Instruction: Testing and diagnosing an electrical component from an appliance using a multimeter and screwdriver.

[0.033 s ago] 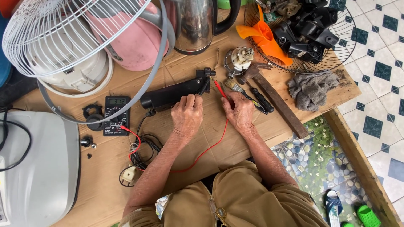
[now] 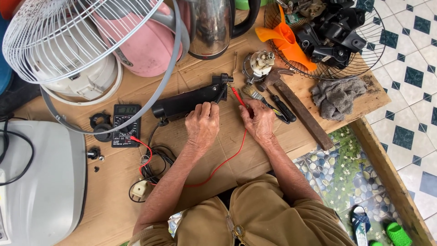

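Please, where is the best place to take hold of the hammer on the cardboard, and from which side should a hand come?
Probably the wooden handle of the hammer, near its lower right end, reached from the right. That end lies free on the cardboard, while the head sits crowded by the paintbrush and the small motor part.

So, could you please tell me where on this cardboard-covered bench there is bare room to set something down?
Bare cardboard lies between the left hand and the black multimeter, and again right of the red probe lead toward the wooden-handled hammer. The far edge is crowded: white fan guard, steel kettle, wire basket.
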